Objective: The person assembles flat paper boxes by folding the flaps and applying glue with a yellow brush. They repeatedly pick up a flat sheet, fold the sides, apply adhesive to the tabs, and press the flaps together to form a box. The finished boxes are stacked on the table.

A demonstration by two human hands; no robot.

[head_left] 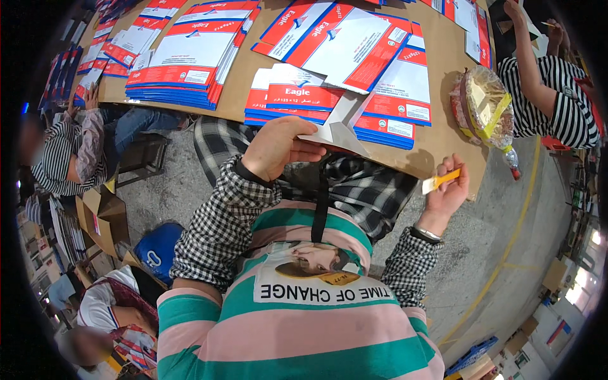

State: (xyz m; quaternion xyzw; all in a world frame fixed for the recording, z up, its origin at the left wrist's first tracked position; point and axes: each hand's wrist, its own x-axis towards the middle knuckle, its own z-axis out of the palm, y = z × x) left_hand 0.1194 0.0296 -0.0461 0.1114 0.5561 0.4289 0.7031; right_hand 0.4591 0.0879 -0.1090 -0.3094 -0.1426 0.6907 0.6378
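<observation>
My left hand (pixel 278 149) is at the table's near edge, its thumb and fingers closed on an unfolded cardboard carton (pixel 340 131) whose pale inner flaps face up. My right hand (pixel 451 195) is off the table's near right corner, gripping a small brush (pixel 438 182) with a yellow handle and pale bristles. Beyond the left hand lie flat red, white and blue cartons (pixel 297 95) in a pile. Another stack of flat cartons (pixel 394 104) sits to the right of the held one. A plastic-lined bowl (pixel 472 104) with a pale yellowish substance stands at the table's right edge.
More flat carton stacks (pixel 190 54) cover the brown table (pixel 244 66). One person (pixel 76 155) sits at the left, another (pixel 551 95) at the right. A clear bottle (pixel 510 158) shows beside the bowl. An open brown box (pixel 101 218) stands on the floor at the left.
</observation>
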